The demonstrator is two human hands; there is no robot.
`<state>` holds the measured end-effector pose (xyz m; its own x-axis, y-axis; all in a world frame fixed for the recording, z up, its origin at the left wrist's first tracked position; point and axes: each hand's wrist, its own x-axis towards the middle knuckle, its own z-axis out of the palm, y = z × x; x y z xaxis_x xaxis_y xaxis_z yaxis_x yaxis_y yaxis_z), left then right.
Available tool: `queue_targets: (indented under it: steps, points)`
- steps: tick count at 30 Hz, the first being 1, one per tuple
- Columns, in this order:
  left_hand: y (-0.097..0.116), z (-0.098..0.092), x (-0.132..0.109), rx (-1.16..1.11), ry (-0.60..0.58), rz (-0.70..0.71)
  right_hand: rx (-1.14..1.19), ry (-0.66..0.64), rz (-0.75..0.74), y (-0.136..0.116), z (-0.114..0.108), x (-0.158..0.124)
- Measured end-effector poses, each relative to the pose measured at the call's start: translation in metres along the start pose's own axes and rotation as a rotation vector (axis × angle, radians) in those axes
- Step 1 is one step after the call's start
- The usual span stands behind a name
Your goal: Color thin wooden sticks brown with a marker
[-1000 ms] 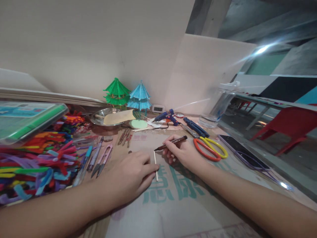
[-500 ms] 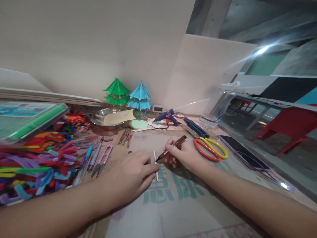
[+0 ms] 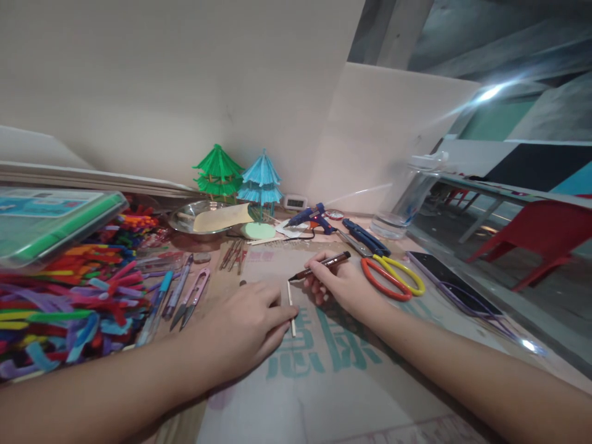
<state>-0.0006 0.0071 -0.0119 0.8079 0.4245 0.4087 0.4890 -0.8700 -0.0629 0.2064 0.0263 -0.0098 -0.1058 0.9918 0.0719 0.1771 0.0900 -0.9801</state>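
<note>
Between my hands a thin pale stick (image 3: pixel 291 297) lies on the printed board (image 3: pixel 259 394). The fingertips of my left hand (image 3: pixel 254 317) press on its lower part, holding it against the board. A dark brown marker (image 3: pixel 329 261) is pinched in my right hand (image 3: pixel 330 277), and its tip is at the stick's far end. Red and yellow-handled scissors (image 3: pixel 386 280) lie just right of my right hand.
Colourful pipe cleaners (image 3: pixel 87 308), pens and pink snips (image 3: pixel 192 299) lie at the left. Behind are a metal dish (image 3: pixel 185 229), green (image 3: pixel 217 169) and blue (image 3: pixel 262 179) paper pagodas, and a glue gun (image 3: pixel 309 216). A phone (image 3: pixel 451 283) lies right.
The marker in my right hand has moved away from me along the stick, up to its far end, and lies flatter. My left hand has stayed in place.
</note>
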Motion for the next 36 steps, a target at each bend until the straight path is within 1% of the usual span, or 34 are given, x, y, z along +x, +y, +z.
queue_targets:
  steps: [10,14,18,24,27,36]
  points:
    - [-0.0001,-0.0001,-0.0001,0.0,-0.014,-0.006,-0.013,0.008,-0.015,0.0002,-0.0001,-0.0004]
    - [0.0007,-0.0006,-0.0009,-0.006,-0.003,0.0,-0.027,-0.023,0.013,-0.0015,-0.0009,-0.001]
    - [0.0005,-0.0002,-0.0004,-0.014,0.007,0.0,-0.033,-0.055,0.006,-0.0027,-0.0013,-0.0012]
    - [-0.0006,0.0009,-0.001,-0.016,0.003,-0.004,0.006,0.006,0.004,-0.0022,0.0,-0.0012]
    - [-0.0003,0.0009,-0.001,-0.014,-0.002,-0.004,-0.005,0.008,0.003,-0.0028,0.0,-0.0013]
    - [0.0,-0.0009,0.0014,-0.008,-0.012,0.005,-0.017,-0.082,0.027,-0.0058,-0.0007,-0.0035]
